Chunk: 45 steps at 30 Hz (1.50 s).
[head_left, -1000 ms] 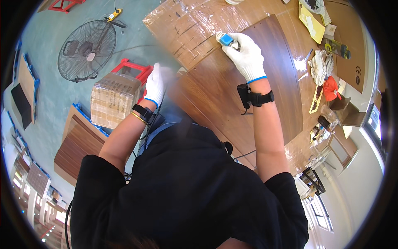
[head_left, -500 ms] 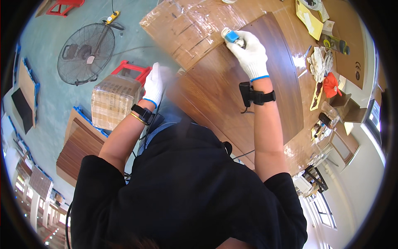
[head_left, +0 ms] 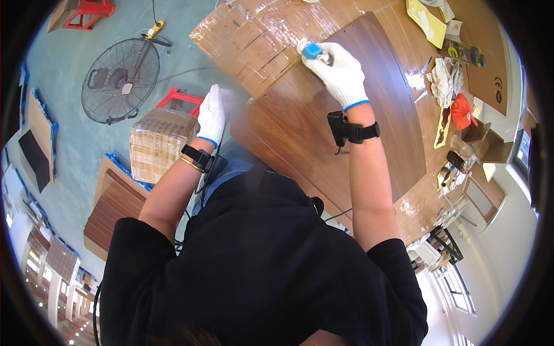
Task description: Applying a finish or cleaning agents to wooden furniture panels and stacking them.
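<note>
My right hand [head_left: 339, 75], in a white knit glove with a blue cuff, is closed on a small blue block with white material [head_left: 312, 51] at its ends; its exact kind is unclear. The block sits at the far-left edge of a brown wood-grain panel [head_left: 329, 127] with one curved side. My left hand [head_left: 212, 117], gloved alike, is beside the panel's left corner with its fingers stretched out and nothing visible in them. A hazy blur lies between this hand and the panel, so contact there cannot be made out.
Under the panel is film-wrapped cardboard [head_left: 254, 46]. Left of me are a taped carton [head_left: 156, 144], a red stool [head_left: 182, 99] and a floor fan [head_left: 120, 81]. Gloves [head_left: 441, 81], a bottle [head_left: 464, 53] and a red cloth-like item [head_left: 461, 112] lie along the right side.
The view has turned slightly. My right hand with the blue block appears a little farther left, still at the panel's far edge. My left hand has barely moved.
</note>
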Each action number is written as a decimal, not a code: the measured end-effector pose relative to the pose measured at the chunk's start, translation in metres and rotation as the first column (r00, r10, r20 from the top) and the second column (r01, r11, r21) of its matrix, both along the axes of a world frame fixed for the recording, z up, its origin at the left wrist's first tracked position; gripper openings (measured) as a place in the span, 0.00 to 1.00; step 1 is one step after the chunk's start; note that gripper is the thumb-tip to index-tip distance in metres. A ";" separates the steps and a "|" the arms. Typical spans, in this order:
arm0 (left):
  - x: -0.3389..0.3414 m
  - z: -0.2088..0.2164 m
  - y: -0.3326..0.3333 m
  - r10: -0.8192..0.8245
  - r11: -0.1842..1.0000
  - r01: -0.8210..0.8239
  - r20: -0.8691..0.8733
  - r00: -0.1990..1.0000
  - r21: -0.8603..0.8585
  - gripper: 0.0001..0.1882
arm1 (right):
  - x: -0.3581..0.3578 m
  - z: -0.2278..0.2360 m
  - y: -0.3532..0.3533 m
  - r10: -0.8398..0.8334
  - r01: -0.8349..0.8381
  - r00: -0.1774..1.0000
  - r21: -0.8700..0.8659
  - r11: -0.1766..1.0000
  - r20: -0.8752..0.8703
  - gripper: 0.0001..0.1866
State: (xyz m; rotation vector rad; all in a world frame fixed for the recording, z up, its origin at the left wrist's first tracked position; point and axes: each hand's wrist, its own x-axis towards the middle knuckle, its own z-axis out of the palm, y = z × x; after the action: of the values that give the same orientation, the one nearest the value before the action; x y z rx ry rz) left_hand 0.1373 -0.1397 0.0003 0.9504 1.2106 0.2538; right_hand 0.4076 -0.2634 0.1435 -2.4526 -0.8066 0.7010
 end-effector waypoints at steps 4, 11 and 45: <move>-0.017 -0.037 0.004 -0.081 0.948 0.070 0.022 0.996 0.309 0.28 | 0.007 -0.001 -0.005 -0.142 0.142 0.990 0.066 0.988 -0.004 0.22; -0.002 -0.006 0.005 0.003 0.999 -0.003 0.002 1.000 0.053 0.27 | -0.010 -0.008 0.003 0.011 -0.011 0.992 -0.004 1.000 0.129 0.18; 0.064 0.039 0.041 -0.523 0.741 0.466 -0.021 0.852 0.483 0.20 | -0.008 -0.020 0.005 -0.135 0.136 0.991 0.166 0.977 -0.013 0.20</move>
State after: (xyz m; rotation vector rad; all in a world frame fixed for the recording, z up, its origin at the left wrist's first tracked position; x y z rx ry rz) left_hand 0.2015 -0.0986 0.0390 1.6322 0.7482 0.1729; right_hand 0.3996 -0.2587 0.1235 -2.3296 -0.6614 0.5618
